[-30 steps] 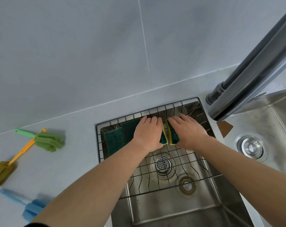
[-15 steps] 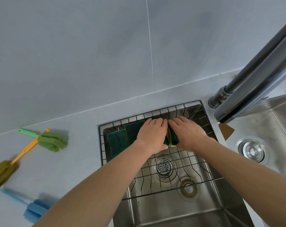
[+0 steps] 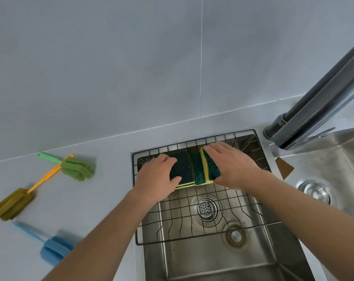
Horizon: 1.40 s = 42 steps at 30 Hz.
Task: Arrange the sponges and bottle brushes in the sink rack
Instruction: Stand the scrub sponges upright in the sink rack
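In the rack point(image 3: 251, 136), left hand point(image 3: 158, 179) lies flat-fingered on a sponge point(image 3: 181, 167); right hand point(image 3: 231, 163) grasps a tilted sponge point(image 3: 209, 168) beside it.

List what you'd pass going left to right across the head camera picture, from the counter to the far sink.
Olive bottle brush → blue bottle brush → green bottle brush → left hand → sponges → right hand → faucet.
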### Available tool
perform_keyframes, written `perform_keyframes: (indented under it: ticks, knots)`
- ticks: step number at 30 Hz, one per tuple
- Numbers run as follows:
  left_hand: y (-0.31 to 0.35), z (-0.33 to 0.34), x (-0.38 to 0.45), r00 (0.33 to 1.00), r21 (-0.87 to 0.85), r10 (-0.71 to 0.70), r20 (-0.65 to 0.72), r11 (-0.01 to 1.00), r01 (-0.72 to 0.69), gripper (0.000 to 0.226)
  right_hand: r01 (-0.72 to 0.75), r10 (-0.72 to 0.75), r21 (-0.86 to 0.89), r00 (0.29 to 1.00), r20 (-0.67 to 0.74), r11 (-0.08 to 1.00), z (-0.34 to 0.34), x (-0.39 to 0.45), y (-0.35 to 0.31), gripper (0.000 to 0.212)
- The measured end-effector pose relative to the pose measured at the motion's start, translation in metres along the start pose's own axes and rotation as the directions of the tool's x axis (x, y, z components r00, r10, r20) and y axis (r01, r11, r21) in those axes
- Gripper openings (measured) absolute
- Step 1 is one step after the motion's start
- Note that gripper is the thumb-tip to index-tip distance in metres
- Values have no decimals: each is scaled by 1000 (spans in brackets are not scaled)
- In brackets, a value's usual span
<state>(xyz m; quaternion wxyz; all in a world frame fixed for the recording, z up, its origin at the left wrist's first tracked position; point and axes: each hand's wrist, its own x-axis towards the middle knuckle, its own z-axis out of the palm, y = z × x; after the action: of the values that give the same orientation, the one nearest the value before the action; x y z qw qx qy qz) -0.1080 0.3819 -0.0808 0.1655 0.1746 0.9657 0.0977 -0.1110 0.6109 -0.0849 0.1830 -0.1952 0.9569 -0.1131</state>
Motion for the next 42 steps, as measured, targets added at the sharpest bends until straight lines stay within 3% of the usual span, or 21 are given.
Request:
perform_keyframes:
  ticks: [9, 24, 28, 34, 42]
  knots:
    - [-26, 16, -25, 984, -19, -177, 23, 984, 178, 57, 5, -5, 6, 999, 45, 1000, 12, 21, -26, 86]
    - [-30, 21, -31, 981, -103, -194, 5, 976, 193, 58, -67, 73, -91, 995, 69, 994, 17, 7, -37, 95]
    - [-34, 12, -47, 978, -141, -208, -6, 969, 205, 55, -117, 122, -87, 991, 61, 989, 7, -12, -47, 84]
    - [-64, -7, -86, 967, -198, -246, 72, 946, 255, 48, -263, 273, -93, 954, 122, 960, -16, -38, -70, 48]
    - [-145, -48, -154, 942, -253, -294, 161, 911, 327, 41, -294, 333, -194, 917, 219, 936, -28, -47, -127, 40]
